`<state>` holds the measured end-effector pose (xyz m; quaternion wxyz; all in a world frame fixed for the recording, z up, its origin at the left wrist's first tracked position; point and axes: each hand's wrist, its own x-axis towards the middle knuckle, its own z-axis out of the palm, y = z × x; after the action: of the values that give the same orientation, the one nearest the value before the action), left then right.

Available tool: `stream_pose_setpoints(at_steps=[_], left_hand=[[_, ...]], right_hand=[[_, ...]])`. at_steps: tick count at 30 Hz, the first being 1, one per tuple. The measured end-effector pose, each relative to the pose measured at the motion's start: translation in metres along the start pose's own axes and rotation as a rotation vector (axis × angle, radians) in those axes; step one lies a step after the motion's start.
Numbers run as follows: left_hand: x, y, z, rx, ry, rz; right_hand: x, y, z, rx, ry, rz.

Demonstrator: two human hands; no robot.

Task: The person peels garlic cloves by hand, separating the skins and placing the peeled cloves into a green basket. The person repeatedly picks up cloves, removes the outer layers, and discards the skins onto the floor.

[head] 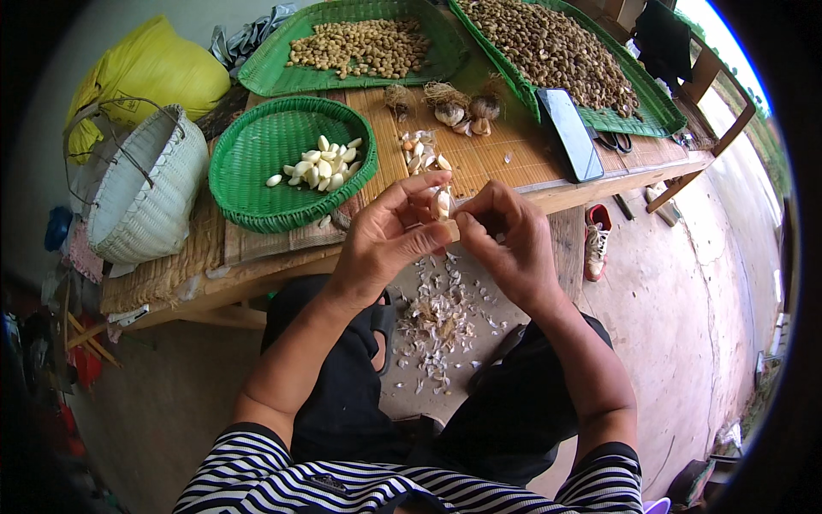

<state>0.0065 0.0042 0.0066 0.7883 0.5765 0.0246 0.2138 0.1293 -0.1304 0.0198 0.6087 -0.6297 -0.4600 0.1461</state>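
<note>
My left hand [388,238] holds a garlic clove [443,200] with papery skin between its fingers, out past the table's front edge. My right hand [507,238] pinches at the clove's side; what lies between its thumb and finger is too small to tell. White peeled cloves [325,166] lie in a round green woven basket [250,164] at the left. Unpeeled cloves [420,153] sit on the bamboo mat beyond my hands. Behind them are several garlic bulbs [449,113] with dry roots. Garlic skins [440,327] litter the floor between my feet.
Two green woven trays [263,64] [664,122] of peanuts stand at the back. A smartphone [573,135] rests at the table's right edge beside scissors [614,142]. A pale woven basket [151,193] and yellow sack [164,70] are at left; a shoe [597,244] is on the floor.
</note>
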Motion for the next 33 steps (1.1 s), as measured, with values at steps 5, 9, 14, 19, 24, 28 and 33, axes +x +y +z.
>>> stream_pose_setpoints(at_steps=[5,9,14,19,24,28,33], left_hand=[[-0.001,-0.001,0.002,0.153,0.022,0.052],[-0.003,0.002,-0.003,-0.080,0.003,-0.111],[-0.002,0.002,-0.009,-0.198,-0.096,-0.110],[-0.002,0.003,-0.005,0.410,0.057,0.249],[0.002,0.001,-0.004,1.046,0.093,0.678],[0.000,-0.002,-0.005,1.035,0.124,0.671],[0.000,0.000,-0.001,1.258,0.098,0.840]], right_hand=[[-0.002,-0.001,-0.002,-0.127,-0.051,-0.057],[-0.002,0.001,-0.001,0.413,-0.102,0.157],[0.003,0.005,-0.014,0.583,-0.295,0.372],[0.005,-0.004,-0.012,0.361,-0.190,0.350],[0.005,0.001,-0.010,0.286,-0.239,0.313],[0.006,0.000,-0.015,0.350,-0.300,0.325],[0.005,0.001,-0.011,0.278,-0.270,0.309]])
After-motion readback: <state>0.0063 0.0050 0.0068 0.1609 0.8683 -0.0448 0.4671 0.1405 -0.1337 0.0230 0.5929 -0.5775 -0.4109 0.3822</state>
